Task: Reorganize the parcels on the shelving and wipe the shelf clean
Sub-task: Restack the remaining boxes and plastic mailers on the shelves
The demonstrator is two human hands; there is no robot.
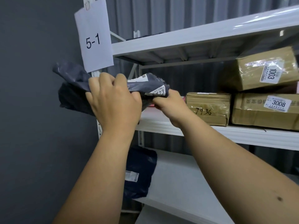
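I have both hands on a grey poly mailer bag (76, 81) at the left end of the middle shelf (161, 123), held partly off the shelf past the upright post. My left hand (113, 102) is curled over its upper edge, fingers bunching the film. My right hand (168, 104) grips the end near the label ending in 23 (159, 92), fingers tucked underneath.

Assessment: soft, light, limp; film likely slick, so grasp gathered material, not the flat face. Contents appear pliable, not fragile.

Both forearms reach up and forward, wrists roughly level. Taped cardboard boxes, 3008 (265, 110) and 1003 (265, 68), sit well to the right.
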